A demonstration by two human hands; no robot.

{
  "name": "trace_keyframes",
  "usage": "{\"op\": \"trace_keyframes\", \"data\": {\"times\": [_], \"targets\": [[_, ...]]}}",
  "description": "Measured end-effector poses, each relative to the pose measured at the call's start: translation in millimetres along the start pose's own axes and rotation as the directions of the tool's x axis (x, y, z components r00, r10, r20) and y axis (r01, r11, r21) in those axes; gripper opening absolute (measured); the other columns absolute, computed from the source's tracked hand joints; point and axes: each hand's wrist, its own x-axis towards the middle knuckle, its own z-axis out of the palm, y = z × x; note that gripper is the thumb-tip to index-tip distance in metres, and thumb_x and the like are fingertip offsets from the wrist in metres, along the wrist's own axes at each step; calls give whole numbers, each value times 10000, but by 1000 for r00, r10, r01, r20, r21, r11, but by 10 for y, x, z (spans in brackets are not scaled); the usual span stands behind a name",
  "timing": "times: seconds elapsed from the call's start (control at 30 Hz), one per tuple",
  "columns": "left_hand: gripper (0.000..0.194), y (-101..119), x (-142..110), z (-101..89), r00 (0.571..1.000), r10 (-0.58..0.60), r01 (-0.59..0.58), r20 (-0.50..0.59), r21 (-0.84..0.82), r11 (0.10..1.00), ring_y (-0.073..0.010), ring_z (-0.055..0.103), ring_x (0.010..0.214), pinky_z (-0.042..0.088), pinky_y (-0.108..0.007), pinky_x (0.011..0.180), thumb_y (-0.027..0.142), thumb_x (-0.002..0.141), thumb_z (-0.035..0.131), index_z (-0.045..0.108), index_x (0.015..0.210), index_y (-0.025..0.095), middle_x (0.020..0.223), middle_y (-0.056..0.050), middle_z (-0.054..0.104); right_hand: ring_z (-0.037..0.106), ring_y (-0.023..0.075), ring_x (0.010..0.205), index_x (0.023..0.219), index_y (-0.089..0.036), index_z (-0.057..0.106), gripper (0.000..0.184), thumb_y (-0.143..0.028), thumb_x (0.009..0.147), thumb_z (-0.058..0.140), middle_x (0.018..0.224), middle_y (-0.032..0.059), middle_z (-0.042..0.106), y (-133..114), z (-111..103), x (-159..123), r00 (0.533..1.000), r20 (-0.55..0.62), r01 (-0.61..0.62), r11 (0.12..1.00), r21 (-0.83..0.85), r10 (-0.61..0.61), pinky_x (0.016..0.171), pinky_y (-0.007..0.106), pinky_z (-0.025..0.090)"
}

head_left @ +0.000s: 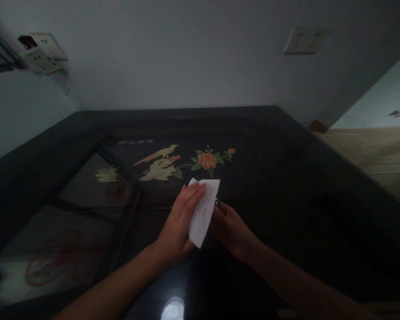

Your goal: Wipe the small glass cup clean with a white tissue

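My left hand [180, 218] has its fingers closed over a folded white paper tissue [205, 218], which stands out near the middle of the view. Just to the right, my right hand [235, 231] is curled, with its fingertips close behind the tissue. A small shiny bit [216, 202] shows at those fingertips; its kind cannot be told, as the tissue and shadow hide the rest. Both hands are over a glossy black surface [280, 178]. Beyond them, the surface bears a picture of a pale bird [162, 153] and an orange flower [207, 160] with green leaves.
Behind the black surface rises a pale wall with a double socket [306, 40] at right. At left are another socket plate [48, 46] and a white power adapter [40, 61]. Wooden flooring [380, 155] shows at right. Reflections cover the surface's left side.
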Motion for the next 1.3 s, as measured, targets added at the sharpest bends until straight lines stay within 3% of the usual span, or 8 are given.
{"op": "trace_keyframes", "data": {"times": [0.17, 0.27, 0.43, 0.6, 0.87, 0.93, 1.17, 1.3], "targets": [[537, 57, -17, 47, 938, -344, 311, -37, -346, 885, -254, 282, 1411, 244, -450, 1164, 427, 978, 268, 270, 1474, 220, 1533, -95, 304, 638, 217, 972, 975, -180, 685, 470, -420, 603, 843, 1025, 59, 698, -25, -33, -15, 998, 30, 53, 998, -15, -52, 943, 420, 474], [534, 81, -39, 71, 903, -428, 377, -23, -432, 819, -238, 277, 1417, 254, -426, 1170, 435, 981, 255, 264, 1480, 245, 1542, -68, 300, 628, 229, 1026, 996, -193, 682, 477, -460, 626, 819, 1095, 68, 684, -44, -24, -24, 997, 40, 62, 998, -17, -61, 971, 447, 460], [554, 102, -39, 79, 959, -261, 231, -115, -222, 947, -248, 204, 1442, 230, -454, 1175, 415, 974, 315, 187, 1499, 290, 1585, -48, 174, 629, 244, 1041, 1012, -201, 684, 483, -505, 652, 788, 1072, 76, 695, -60, 56, -58, 996, 43, 85, 996, -32, -83, 974, 448, 460], [578, 57, -43, 71, 983, -69, 74, -171, 27, 997, -245, 275, 1418, 335, -454, 1125, 277, 962, 384, 170, 1499, 293, 1563, -73, 241, 628, 244, 1037, 1060, -222, 670, 519, -466, 626, 818, 1090, 73, 687, -76, 117, -133, 994, 55, 96, 995, -23, -94, 929, 423, 488], [598, 38, -38, 25, 988, 140, -128, -60, 169, 977, -285, 240, 1425, 310, -521, 1127, 248, 939, 435, 216, 1494, 216, 1528, -124, 312, 641, 232, 989, 1087, -212, 653, 506, -427, 655, 807, 1079, 68, 691, -72, 103, -144, 997, -40, 64, 995, -82, -68, 841, 347, 512], [606, 27, -23, 16, 992, 117, -111, -38, 140, 984, -277, 247, 1423, 303, -505, 1137, 219, 936, 434, 207, 1497, 222, 1538, -118, 289, 639, 229, 998, 1086, -207, 650, 490, -407, 667, 804, 1079, 68, 690, -66, 86, -127, 996, -61, 62, 995, -81, -66, 864, 355, 507], [566, -27, -16, 49, 985, -160, 156, -68, -63, 986, -209, 233, 1428, 269, -394, 1168, 209, 974, 305, 134, 1512, 256, 1572, -66, 201, 615, 232, 1065, 1043, -190, 652, 470, -396, 653, 817, 1126, 69, 674, -61, 16, -73, 992, -62, 109, 993, -43, -112, 977, 438, 464], [588, 3, -31, 81, 997, -66, 65, -48, -7, 998, -221, 194, 1439, 253, -423, 1171, 195, 966, 329, 124, 1514, 253, 1575, -81, 182, 629, 230, 1030, 992, -192, 678, 400, -439, 692, 779, 1067, 63, 698, -75, 26, -67, 989, -82, 119, 991, -52, -124, 950, 411, 480]]}}
